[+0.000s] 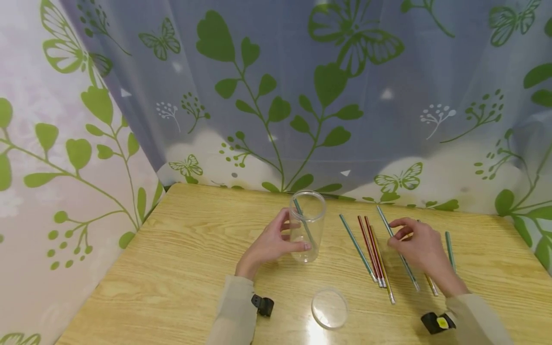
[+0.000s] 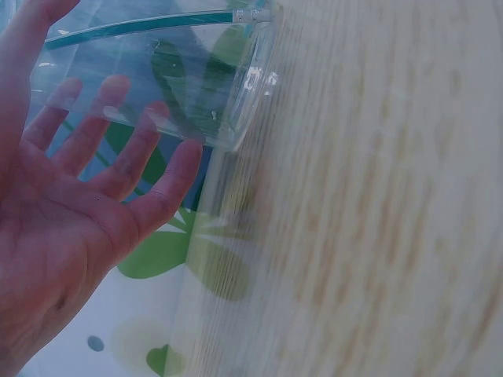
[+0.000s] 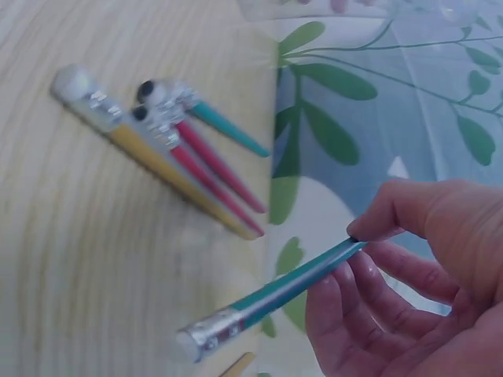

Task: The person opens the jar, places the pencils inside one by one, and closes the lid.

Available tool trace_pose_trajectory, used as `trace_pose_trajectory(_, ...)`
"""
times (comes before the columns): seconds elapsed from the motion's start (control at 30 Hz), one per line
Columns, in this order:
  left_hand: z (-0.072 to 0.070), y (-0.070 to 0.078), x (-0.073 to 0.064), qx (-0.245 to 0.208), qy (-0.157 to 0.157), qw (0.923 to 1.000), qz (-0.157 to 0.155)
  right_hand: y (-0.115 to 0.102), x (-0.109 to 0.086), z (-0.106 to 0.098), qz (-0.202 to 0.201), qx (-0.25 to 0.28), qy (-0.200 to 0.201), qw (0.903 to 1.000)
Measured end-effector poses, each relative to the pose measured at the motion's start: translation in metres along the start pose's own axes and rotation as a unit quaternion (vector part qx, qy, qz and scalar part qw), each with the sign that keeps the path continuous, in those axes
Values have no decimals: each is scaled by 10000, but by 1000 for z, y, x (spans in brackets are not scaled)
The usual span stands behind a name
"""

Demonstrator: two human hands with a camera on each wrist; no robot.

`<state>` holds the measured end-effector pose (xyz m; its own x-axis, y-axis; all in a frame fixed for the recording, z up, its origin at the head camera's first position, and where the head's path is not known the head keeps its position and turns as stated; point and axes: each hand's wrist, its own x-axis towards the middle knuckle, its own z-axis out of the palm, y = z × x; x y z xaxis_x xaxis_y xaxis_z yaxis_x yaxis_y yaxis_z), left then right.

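My left hand [image 1: 269, 242] holds a clear plastic jar [image 1: 319, 235] upright on the table, thumb on the near side and fingers round the far side. Inside the jar leans a teal pencil [image 2: 157, 27], its eraser end at the bottom. Thumb and fingers of my right hand [image 1: 420, 244] pinch another teal pencil [image 3: 291, 283] by its middle, eraser end slanting toward me. To the left of that hand lie a teal pencil [image 1: 357, 245], two red pencils [image 3: 216, 173] and a yellow pencil [image 3: 157, 161], side by side.
A round clear lid [image 1: 329, 308] lies on the wooden table [image 1: 172, 268], nearer me than the jar. Right of the right hand lies one more teal pencil [image 1: 450, 249]; a yellow pencil [image 1: 431, 286] shows partly under the forearm. A patterned curtain [image 1: 276, 143] hangs behind the table.
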<state>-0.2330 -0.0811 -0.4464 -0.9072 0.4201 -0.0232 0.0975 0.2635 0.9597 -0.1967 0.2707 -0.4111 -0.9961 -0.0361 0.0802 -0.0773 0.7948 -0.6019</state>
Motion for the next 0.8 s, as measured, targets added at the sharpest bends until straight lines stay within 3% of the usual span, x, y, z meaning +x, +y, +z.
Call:
trace_pose_trajectory(0.37, 0, 0, 1, -58, 13, 9999, 143, -28, -10, -18, -326, 107, 818, 9961)
trace_pose_trajectory(0.8, 0, -1, 1, -69, 19, 9999, 155, -48, -15, -26, -678, 465, 1136, 9901)
